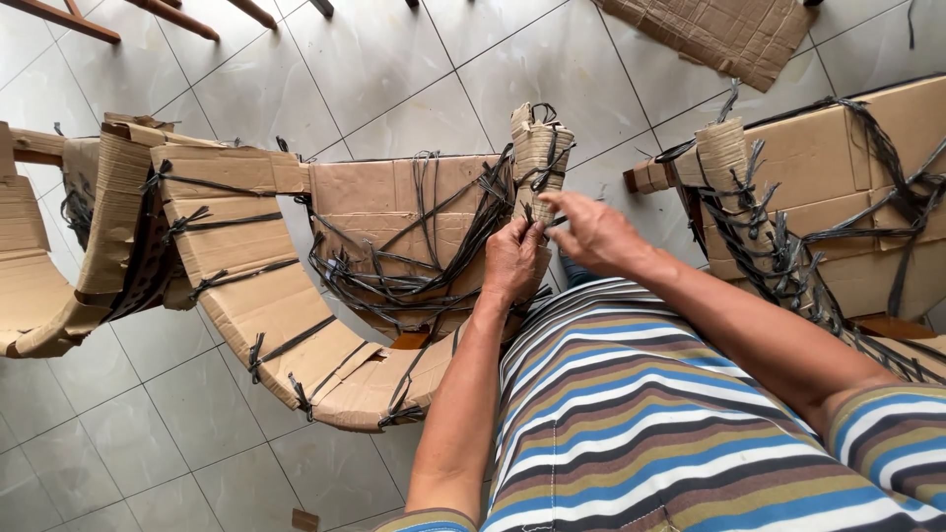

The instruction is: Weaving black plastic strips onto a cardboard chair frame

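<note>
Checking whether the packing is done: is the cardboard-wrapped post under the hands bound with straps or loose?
Bound. Black straps cross the cardboard-wrapped post, and the left hand and right hand pinch a strap end at it.

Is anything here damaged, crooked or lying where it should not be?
A torn cardboard sheet lies loose on the floor tiles, away from the wrapped pieces. Black straps on the middle cardboard piece cross untidily, with loose ends sticking out near both hands.
</note>
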